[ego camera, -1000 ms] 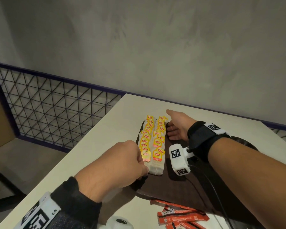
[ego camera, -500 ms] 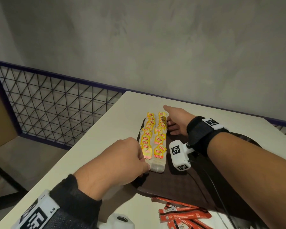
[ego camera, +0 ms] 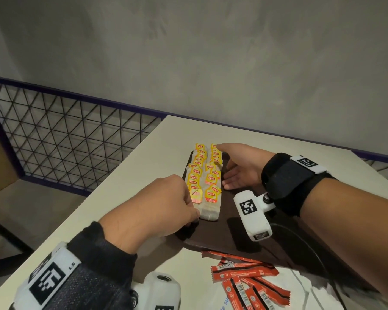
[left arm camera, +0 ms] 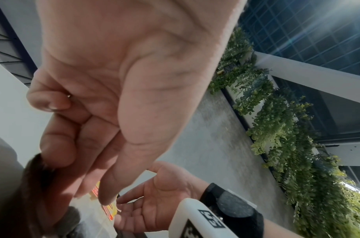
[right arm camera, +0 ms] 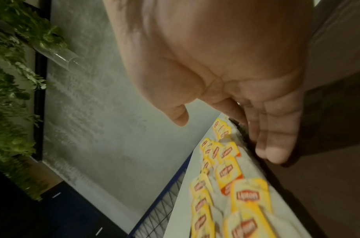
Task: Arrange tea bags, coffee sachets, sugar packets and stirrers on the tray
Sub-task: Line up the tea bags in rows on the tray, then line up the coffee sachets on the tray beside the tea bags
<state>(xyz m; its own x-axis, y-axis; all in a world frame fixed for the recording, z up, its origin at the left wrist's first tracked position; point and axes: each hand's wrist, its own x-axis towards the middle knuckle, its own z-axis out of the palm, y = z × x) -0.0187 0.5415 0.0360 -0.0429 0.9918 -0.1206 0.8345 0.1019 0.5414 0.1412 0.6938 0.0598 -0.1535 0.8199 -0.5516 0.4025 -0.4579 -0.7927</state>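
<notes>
Two rows of yellow-tagged tea bags [ego camera: 207, 175] lie along the left side of a dark brown tray [ego camera: 222, 233]. My left hand [ego camera: 195, 217] sits at the near end of the left row, knuckles up. In the left wrist view its thumb and forefinger [left arm camera: 105, 198] meet on the nearest tea bag [left arm camera: 110, 211]. My right hand [ego camera: 221, 166] is open beside the right row. Its straight fingers [right arm camera: 276, 145] lie along the tea bags [right arm camera: 246, 198] and its thumb reaches over the far end. Red sachets [ego camera: 244, 278] lie loose on the table in front of the tray.
The tray sits on a pale table [ego camera: 143, 166] whose left edge drops off beside a dark mesh railing [ego camera: 65, 139]. A grey wall stands behind. A white bag [ego camera: 300, 294] lies under the red sachets. The tray's right part is bare.
My right hand has turned its palm toward the right row and spread its fingers along it, thumb over the far end. My left hand has stayed at the near end.
</notes>
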